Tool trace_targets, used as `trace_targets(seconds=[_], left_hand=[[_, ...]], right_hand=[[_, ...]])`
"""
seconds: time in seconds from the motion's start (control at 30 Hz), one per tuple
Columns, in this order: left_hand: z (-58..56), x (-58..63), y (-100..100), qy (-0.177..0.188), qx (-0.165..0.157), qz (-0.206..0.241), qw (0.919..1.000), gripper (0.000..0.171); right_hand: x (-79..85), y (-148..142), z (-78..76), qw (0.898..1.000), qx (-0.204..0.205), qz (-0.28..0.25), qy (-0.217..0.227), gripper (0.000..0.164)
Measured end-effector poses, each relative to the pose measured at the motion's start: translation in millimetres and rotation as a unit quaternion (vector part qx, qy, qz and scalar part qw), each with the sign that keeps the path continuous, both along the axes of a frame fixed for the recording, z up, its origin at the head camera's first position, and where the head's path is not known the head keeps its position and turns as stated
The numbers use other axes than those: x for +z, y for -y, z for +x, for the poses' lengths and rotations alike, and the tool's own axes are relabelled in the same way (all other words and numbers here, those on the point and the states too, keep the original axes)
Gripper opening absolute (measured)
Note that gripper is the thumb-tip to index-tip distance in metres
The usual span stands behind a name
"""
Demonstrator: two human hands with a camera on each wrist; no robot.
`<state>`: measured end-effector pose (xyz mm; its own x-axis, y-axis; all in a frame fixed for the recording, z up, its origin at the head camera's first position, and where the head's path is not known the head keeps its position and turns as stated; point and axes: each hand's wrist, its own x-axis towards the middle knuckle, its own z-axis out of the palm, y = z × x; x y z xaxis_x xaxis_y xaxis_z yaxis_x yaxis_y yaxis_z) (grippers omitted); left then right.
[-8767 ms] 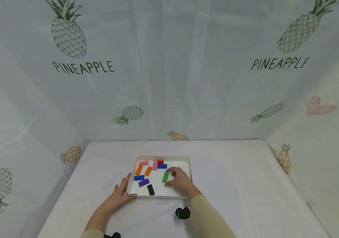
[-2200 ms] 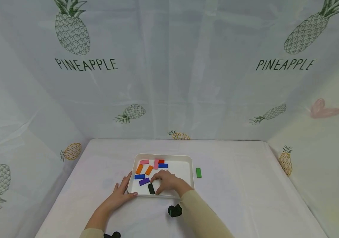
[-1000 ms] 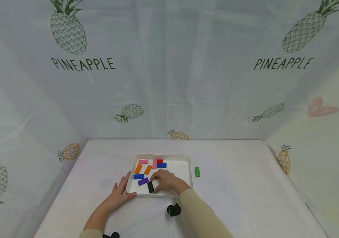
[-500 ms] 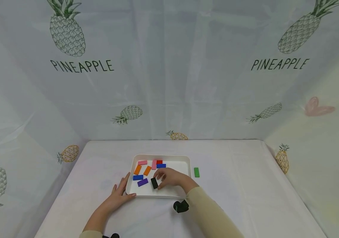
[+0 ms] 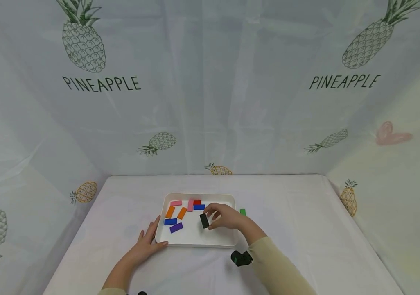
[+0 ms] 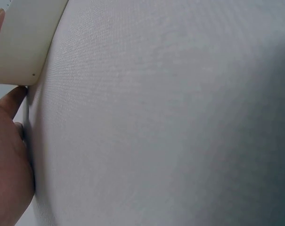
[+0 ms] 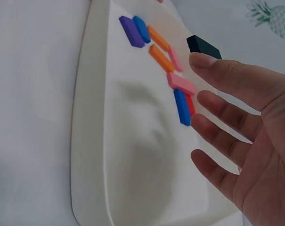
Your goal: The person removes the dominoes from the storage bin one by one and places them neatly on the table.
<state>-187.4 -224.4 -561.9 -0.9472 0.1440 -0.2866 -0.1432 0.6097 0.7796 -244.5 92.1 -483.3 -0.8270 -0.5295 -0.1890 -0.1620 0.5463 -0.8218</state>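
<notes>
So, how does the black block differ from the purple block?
The black block is pinched by the right hand, raised above the tray; the purple block lies in the tray, untouched. In the head view, the black block's long side runs mostly front to back, the purple block's mostly sideways. Both are rectangular.

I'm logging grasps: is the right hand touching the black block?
Touching. The right wrist view shows the right hand with its thumb against the black block.

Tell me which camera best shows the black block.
Head view: the black block shows almost whole in the right hand. The right wrist view shows it larger but partly hidden; the left wrist view, not at all.
</notes>
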Motion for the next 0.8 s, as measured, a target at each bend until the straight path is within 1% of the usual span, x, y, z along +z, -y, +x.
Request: trace_targets(seconds=[0.17,0.47,0.6,0.8], left_hand=[[0.9,-0.2,-0.5,0.005,0.002,0.001,1.0000,0.107],[-0.6,-1.8,0.8,-0.001,-0.005,-0.006,1.0000,0.106],[-1.0,-3.0,1.5,-0.002,-0.007,-0.008,0.9999,0.106],[-0.3,-1.0,1.2,0.001,-0.005,-0.008,1.0000,0.106]], right_hand=[[2.6,-18.0,-0.6,1.000,-0.005,-0.008,-0.013,0.040],[3.3,-50.1,-5.7,0.998,-0.035,-0.008,-0.050,0.043],[2.4,-66.7,-6.6,0.997,-0.050,-0.009,-0.057,0.043],[-0.7,-89.4,-7.3,0.995,-0.076,-0.003,-0.061,0.044]])
